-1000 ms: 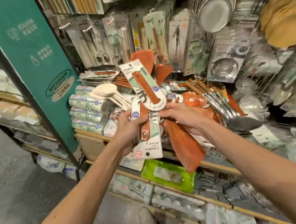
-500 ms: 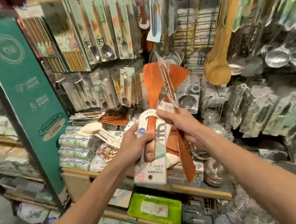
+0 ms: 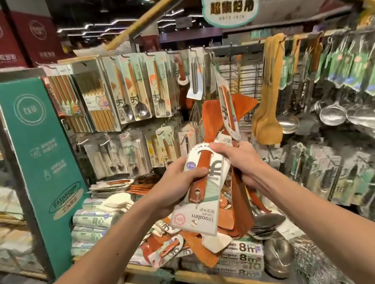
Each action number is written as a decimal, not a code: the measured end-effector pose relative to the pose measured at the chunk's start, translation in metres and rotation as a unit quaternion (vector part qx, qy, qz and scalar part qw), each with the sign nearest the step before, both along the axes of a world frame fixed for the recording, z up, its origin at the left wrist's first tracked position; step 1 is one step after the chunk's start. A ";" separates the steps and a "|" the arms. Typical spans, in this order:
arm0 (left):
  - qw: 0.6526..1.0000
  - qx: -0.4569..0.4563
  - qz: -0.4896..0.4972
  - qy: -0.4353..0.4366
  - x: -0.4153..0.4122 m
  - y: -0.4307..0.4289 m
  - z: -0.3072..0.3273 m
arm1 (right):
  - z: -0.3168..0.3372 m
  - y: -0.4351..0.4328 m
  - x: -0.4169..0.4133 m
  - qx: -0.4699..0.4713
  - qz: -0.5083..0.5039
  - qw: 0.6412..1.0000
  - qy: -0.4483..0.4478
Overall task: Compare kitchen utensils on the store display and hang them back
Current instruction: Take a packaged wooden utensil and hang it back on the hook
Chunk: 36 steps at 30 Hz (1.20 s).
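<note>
My left hand [image 3: 178,184] grips a reddish wooden turner [image 3: 203,163] by its handle, through a white card sleeve [image 3: 199,210] printed "Wooden". The turner's broad blade [image 3: 211,121] points up toward the display. My right hand [image 3: 240,160] holds a second carded wooden utensil [image 3: 227,109] upright, along with more brown wooden utensils [image 3: 241,201] hanging below the fist. Both hands are close together in front of the hanging rack [image 3: 235,48]. Packaged spoons and forks [image 3: 138,95] hang on hooks behind.
A green "Bathroom" sign panel [image 3: 43,163] stands at the left. Loose wooden turners [image 3: 172,243] lie piled on the shelf [image 3: 201,276] below my hands. Pale wooden spoons [image 3: 268,120] and steel strainers [image 3: 333,112] hang at the right. Paper boxes [image 3: 244,255] sit on the shelf.
My view has tilted upward, showing the rack's top and the ceiling sign. Both hands rose with the utensils, and the upright utensil in my right hand now points at the hooks.
</note>
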State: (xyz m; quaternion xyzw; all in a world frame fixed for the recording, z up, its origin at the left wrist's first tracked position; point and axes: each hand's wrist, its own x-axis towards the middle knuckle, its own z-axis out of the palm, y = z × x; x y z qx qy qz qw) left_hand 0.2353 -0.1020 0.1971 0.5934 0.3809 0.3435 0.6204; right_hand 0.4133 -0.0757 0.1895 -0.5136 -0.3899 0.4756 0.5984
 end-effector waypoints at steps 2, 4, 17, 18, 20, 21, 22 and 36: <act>1.000 -0.004 -0.021 0.005 -0.005 0.006 0.005 | 0.006 0.003 -0.006 0.013 -0.024 1.000 0.004; 0.999 0.000 -0.033 0.013 -0.014 0.014 0.008 | 0.011 0.008 -0.012 0.020 -0.046 0.999 0.002; 0.999 -0.010 0.024 0.047 -0.118 0.074 0.018 | 0.008 0.049 -0.076 -0.002 -0.142 0.986 -0.086; 0.999 -0.005 0.021 0.043 -0.125 0.079 0.019 | 0.008 0.050 -0.079 -0.007 -0.143 0.987 -0.075; 0.998 0.014 0.021 0.052 -0.138 0.087 0.021 | 0.010 0.050 -0.083 -0.019 -0.148 0.986 -0.068; 0.998 0.026 0.022 0.061 -0.145 0.092 0.023 | 0.011 0.050 -0.085 -0.023 -0.153 0.985 -0.077; 0.996 0.045 0.023 0.077 -0.152 0.098 0.025 | 0.013 0.049 -0.086 -0.026 -0.152 0.984 -0.091; 0.895 0.386 0.061 0.214 -0.152 0.150 0.102 | 0.042 0.040 -0.102 -0.002 -0.107 0.974 -0.199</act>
